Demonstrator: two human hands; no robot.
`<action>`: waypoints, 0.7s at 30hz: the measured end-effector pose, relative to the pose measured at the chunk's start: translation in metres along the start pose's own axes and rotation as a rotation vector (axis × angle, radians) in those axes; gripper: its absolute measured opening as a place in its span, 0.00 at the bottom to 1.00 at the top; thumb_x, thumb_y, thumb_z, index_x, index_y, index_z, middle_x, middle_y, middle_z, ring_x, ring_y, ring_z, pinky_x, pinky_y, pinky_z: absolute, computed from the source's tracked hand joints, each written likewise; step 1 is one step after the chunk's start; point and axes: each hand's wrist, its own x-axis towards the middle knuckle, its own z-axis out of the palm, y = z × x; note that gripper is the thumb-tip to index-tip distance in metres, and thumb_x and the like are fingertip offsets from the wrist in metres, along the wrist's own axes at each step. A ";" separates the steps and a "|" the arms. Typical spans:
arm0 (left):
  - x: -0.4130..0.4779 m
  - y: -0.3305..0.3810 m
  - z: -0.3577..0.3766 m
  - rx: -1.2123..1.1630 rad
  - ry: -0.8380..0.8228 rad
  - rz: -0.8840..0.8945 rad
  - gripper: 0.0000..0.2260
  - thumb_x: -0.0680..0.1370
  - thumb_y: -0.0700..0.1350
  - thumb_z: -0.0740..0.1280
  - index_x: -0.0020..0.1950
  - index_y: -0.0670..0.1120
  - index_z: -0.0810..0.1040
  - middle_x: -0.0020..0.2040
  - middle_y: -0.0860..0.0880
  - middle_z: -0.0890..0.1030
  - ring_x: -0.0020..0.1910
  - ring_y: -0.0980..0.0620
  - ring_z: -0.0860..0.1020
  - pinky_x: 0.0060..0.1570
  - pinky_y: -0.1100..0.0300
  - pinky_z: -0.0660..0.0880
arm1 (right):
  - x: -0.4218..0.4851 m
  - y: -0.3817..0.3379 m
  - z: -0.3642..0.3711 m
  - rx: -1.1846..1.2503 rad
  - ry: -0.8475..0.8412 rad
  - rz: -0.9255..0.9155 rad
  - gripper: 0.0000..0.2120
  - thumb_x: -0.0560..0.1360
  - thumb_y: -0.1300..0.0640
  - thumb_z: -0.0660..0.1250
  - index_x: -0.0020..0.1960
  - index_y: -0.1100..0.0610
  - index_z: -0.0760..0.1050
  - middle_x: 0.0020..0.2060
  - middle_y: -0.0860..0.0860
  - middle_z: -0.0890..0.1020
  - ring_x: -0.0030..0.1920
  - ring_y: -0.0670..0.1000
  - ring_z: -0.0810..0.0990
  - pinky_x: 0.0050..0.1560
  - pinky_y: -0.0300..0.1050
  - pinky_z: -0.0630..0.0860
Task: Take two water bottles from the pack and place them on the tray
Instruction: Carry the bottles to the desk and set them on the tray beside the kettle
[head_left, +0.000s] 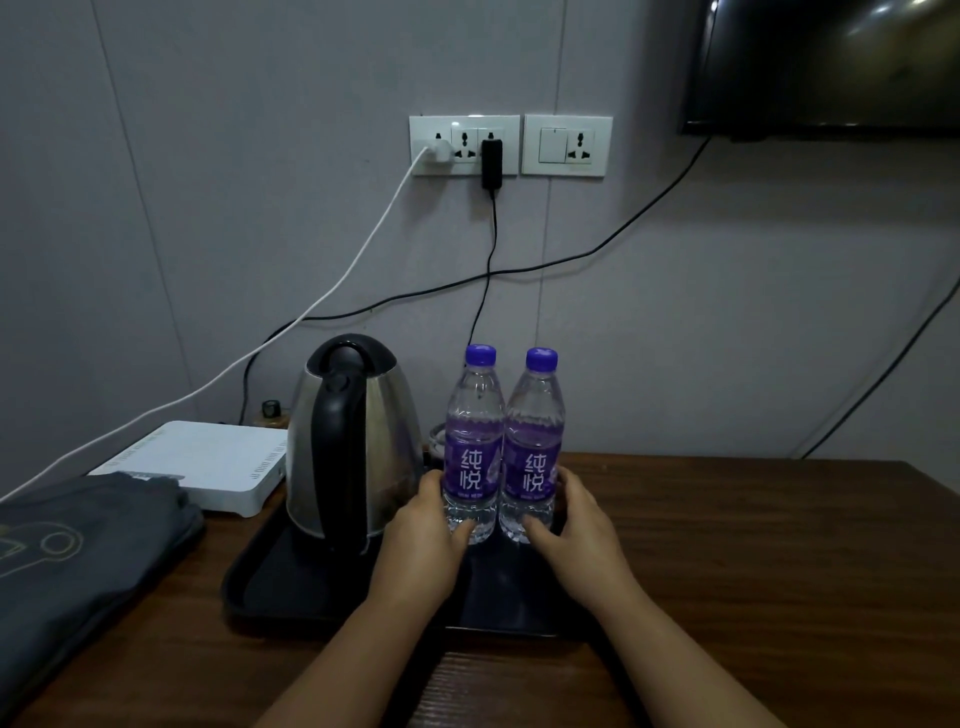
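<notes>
- Standing upright side by side on the black tray, two water bottles with purple caps and purple labels sit just to the right of the kettle, their sides touching or very nearly so.
- The left hand is curled partway around the lower part of the left bottle, with the thumb across the front near its base and the fingers reaching round the side nearest the kettle; it grasps that bottle.
- The right hand mirrors it on the right bottle, thumb at the front near the base and fingers wrapped round the side farthest from the kettle; it grasps that bottle too.
- Both hands are half closed, shaped to the bottles rather than clenched tight.
- The bottle bases appear to rest on the tray floor, though the hands hide part of the contact.
- The kettle, steel with a black handle and lid, stands on the left part of the same tray.
- The tray lies on a dark wooden surface.
- Left of the kettle, off the tray, a white box lies flat, and a folded grey cloth lies nearer the camera.
- Above the kettle, on the wall, two socket plates hold a white plug and a black plug, with cables hanging down behind the kettle.
</notes>
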 end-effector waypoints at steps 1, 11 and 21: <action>0.000 0.000 0.000 0.000 0.001 -0.001 0.21 0.74 0.45 0.77 0.62 0.54 0.71 0.53 0.52 0.86 0.47 0.50 0.85 0.45 0.61 0.72 | 0.000 0.000 0.000 -0.007 0.005 -0.001 0.36 0.74 0.49 0.75 0.78 0.44 0.62 0.72 0.45 0.73 0.68 0.45 0.72 0.66 0.45 0.70; 0.000 0.001 0.000 -0.004 0.010 -0.010 0.21 0.74 0.45 0.76 0.63 0.52 0.72 0.55 0.50 0.86 0.53 0.47 0.84 0.46 0.60 0.72 | 0.002 0.003 0.002 -0.015 0.016 -0.001 0.37 0.74 0.48 0.75 0.78 0.44 0.62 0.73 0.46 0.73 0.70 0.47 0.72 0.69 0.52 0.72; 0.000 0.002 0.000 -0.008 0.002 -0.013 0.21 0.75 0.44 0.76 0.64 0.52 0.72 0.56 0.50 0.86 0.55 0.48 0.84 0.48 0.60 0.73 | 0.002 0.003 0.003 -0.034 0.041 -0.037 0.35 0.75 0.49 0.74 0.78 0.44 0.63 0.71 0.46 0.75 0.66 0.42 0.71 0.64 0.43 0.69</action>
